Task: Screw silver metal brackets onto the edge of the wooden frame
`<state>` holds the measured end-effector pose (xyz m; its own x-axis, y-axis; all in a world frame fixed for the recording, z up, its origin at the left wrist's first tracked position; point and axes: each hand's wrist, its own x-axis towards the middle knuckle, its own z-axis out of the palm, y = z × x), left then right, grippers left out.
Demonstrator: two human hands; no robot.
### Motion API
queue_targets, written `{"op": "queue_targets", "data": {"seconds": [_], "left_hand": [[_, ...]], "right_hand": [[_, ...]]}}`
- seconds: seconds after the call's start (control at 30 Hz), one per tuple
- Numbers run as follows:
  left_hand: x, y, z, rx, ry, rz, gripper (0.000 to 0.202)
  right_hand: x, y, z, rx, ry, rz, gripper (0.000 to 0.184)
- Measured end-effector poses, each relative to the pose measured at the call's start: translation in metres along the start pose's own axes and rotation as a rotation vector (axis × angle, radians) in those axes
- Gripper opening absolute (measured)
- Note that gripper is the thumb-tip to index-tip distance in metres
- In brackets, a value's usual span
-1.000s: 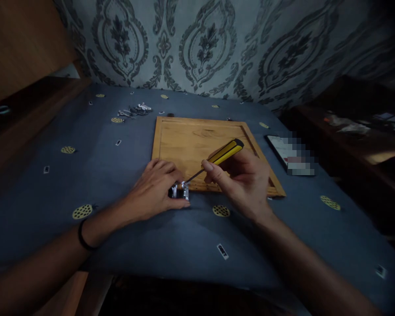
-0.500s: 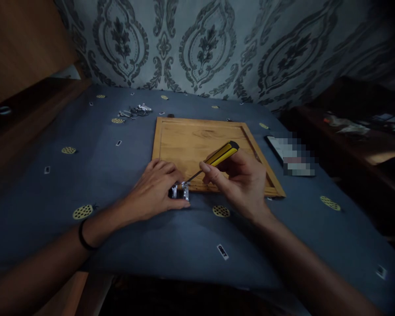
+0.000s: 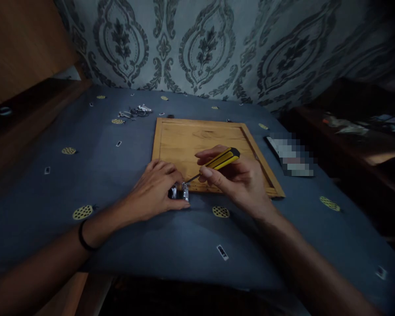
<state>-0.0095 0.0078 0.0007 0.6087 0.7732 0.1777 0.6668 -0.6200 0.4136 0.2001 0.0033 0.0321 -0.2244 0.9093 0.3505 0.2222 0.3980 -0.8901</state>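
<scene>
A framed wooden panel (image 3: 191,136), like a cabinet door, lies flat on the patterned blue cloth. At its near edge, my left hand (image 3: 158,184) pinches a shiny metal hinge (image 3: 185,193) between thumb and fingers; part of it is hidden by them. My right hand (image 3: 240,180) holds a yellow and black screwdriver (image 3: 222,159) slantwise, gripped near the front of the handle, with the index finger stretched out. The screwdriver's tip meets the top of the hinge, where any screw is too small to make out.
Several metal parts (image 3: 140,110) lie in a loose pile at the back left. To the panel's right rests a phone (image 3: 291,158), its screen blurred out. A patterned curtain or wall covering (image 3: 164,46) rises behind, and dark furniture (image 3: 355,145) stands at the right.
The fingers of my right hand have shifted on the screwdriver, with the index finger now straighter. Its handle sits slightly lower. My left hand and the panel have stayed put.
</scene>
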Motion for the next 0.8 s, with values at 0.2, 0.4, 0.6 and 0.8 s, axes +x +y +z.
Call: {"op": "queue_targets", "data": {"seconds": [0.2, 0.4, 0.6, 0.8], "left_hand": [[-0.001, -0.002, 0.002, 0.0, 0.018, 0.019, 0.044], [-0.002, -0.002, 0.003, -0.017, 0.023, 0.003, 0.044], [-0.002, -0.002, 0.003, -0.03, 0.027, 0.012, 0.042], [-0.001, -0.001, 0.001, -0.013, 0.013, 0.0, 0.043]], "right_hand": [[0.002, -0.001, -0.003, -0.038, -0.05, -0.081, 0.024], [-0.004, -0.009, 0.006, -0.042, 0.396, -0.204, 0.036], [0.0, -0.006, 0.002, 0.119, 0.384, -0.101, 0.027], [0.004, 0.0, 0.004, 0.122, 0.096, 0.053, 0.04]]}}
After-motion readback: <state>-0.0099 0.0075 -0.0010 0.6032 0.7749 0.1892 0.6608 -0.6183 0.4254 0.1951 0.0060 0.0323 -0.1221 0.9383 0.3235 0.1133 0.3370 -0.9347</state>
